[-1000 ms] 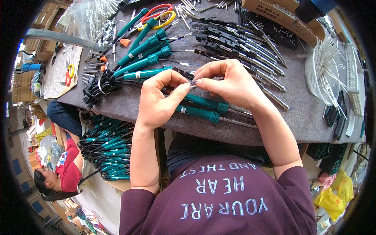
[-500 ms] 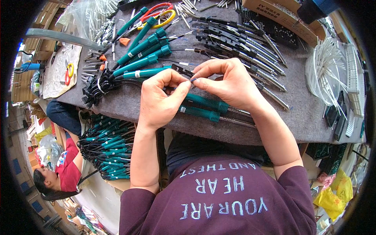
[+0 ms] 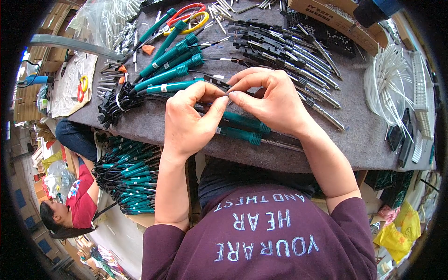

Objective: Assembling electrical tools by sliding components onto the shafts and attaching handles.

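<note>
The left hand point(image 3: 189, 119) and right hand point(image 3: 275, 100) are pinching, thumb to forefinger, on what looks like a thin wire point(image 3: 227, 93), mostly hidden between their meeting fingertips above the table point(image 3: 361, 140). Doing this well is probably calling for light, even pressure and steady wrists, so the strand isn't slipping or kinking. About eight green handles point(image 3: 172, 87), three orange bits point(image 3: 148, 50) and one scissors point(image 3: 186, 31) are lying on the table; rods point(image 3: 298, 65) are overlapping too much for counting.

handles point(image 3: 161, 78): teal green | table cloth point(image 3: 373, 144): grey | scissors point(image 3: 206, 21): red, yellow | tubes point(image 3: 325, 113): silvery | shirt point(image 3: 270, 234): maroon, pale-blue lettering point(image 3: 283, 218)
</note>
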Motion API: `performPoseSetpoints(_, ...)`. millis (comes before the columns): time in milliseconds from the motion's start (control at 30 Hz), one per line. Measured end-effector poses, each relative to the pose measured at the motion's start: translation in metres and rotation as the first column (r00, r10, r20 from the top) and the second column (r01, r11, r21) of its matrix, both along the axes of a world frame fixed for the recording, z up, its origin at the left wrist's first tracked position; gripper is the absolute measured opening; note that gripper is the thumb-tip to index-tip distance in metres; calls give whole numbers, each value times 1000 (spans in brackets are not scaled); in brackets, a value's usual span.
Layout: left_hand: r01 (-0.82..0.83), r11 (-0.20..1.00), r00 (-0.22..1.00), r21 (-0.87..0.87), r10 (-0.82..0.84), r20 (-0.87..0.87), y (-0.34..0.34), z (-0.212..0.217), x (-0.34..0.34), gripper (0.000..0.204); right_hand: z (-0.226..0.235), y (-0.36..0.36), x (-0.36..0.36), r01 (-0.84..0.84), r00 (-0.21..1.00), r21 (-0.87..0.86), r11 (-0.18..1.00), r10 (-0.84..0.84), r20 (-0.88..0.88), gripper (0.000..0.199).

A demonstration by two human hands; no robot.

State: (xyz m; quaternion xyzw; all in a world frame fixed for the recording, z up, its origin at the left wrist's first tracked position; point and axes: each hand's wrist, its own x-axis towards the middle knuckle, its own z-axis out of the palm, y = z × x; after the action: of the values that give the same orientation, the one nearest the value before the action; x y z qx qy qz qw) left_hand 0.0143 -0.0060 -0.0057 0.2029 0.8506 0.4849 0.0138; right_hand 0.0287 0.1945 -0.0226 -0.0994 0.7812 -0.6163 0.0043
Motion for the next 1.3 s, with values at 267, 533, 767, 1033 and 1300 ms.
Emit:
performPoseSetpoints(267,52,999,988,17,-49,-145,4,2,-5,6,0,0,2,12,997,32,999,-9,-70,14)
performPoseSetpoints(533,0,989,956,-149,-44,-291,6,10,-3,6,-2,-2,1,53,998,14,999,-52,-44,17)
performPoseSetpoints(767,-36,994,973,-106,11,-232,9,10,0,6,-2,-5,1,108,991,18,994,-106,-77,17)
performPoseSetpoints(1033,-38,993,971,-111,11,-237,14,11,3,7,-5,-6,1,137,984,36,990,-132,-116,17)
performPoseSetpoints(1300,-13,999,980,-53,2,-200,10,9,2,6,-3,-7,2,138,984,30,990,-134,-115,16)
